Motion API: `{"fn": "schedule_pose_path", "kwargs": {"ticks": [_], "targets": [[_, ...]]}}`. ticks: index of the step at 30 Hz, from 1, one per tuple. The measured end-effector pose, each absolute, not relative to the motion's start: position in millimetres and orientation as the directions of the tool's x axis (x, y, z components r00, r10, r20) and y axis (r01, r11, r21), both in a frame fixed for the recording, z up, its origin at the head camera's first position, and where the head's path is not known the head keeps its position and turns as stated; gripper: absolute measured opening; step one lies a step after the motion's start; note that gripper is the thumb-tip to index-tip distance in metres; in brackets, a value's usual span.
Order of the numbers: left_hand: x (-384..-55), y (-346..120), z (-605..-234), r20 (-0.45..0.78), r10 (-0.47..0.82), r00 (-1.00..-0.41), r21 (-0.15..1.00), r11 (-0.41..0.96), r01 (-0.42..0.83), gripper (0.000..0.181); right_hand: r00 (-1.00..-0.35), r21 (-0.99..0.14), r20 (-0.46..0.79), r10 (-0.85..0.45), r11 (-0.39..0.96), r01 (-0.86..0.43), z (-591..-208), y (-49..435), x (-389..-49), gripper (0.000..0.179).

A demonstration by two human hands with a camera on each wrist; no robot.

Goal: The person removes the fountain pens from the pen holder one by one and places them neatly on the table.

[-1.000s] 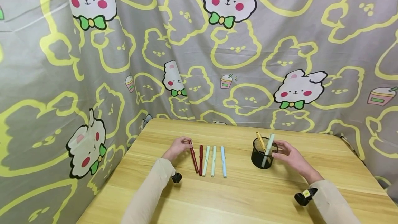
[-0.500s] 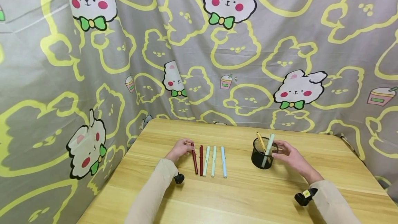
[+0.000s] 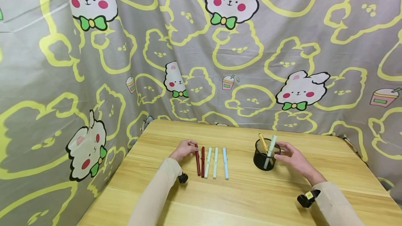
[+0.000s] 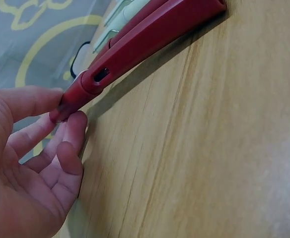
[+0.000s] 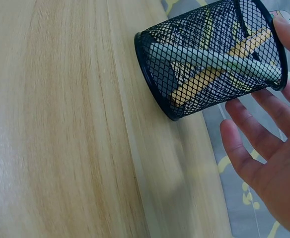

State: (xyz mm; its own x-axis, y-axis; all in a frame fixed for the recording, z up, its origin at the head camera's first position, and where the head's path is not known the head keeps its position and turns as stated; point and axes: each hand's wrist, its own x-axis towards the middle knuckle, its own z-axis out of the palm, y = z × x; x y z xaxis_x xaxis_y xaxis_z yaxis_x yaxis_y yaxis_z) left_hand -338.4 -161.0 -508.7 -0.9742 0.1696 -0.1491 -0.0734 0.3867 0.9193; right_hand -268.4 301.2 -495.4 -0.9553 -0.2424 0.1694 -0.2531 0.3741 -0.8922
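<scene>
My left hand point(image 3: 184, 149) pinches the far end of a dark red pen point(image 3: 198, 165) between thumb and fingers. In the left wrist view that red pen point(image 4: 145, 47) slants over the wood, its thumb-side end between the fingertips. Beside it lies a second dark red pen point(image 3: 202, 165), then two pale green pens, one point(image 3: 207, 165) left of the other point(image 3: 215, 165), and a light blue pen point(image 3: 225, 166). My right hand point(image 3: 290, 156) holds the black mesh pen cup point(image 3: 260, 161) at its right side, near the rim. Inside lean a yellow pen point(image 3: 262, 141) and a pale green pen point(image 3: 273, 142).
The wooden table point(image 3: 238, 201) spreads out under both forearms. Behind it and to the left hangs a grey curtain point(image 3: 194, 51) with cartoon animals. A small black camera sits at each wrist, the left one point(image 3: 183, 178) and the right one point(image 3: 306, 200).
My left hand has moved a little right, bringing the red pen closer to and more in line with the second red pen. My right hand and the pen cup have stayed still.
</scene>
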Motion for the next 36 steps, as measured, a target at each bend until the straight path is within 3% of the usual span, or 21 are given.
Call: {"fn": "schedule_pose_path", "kwargs": {"ticks": [36], "targets": [[-346.3, -147.0, -510.0, -0.141, 0.229, -0.963, 0.872, 0.490, -0.011, 0.033, -0.958, -0.891, 0.155, -0.240, 0.385, -0.241, -492.7, 300.6, -266.9, 0.064]]}}
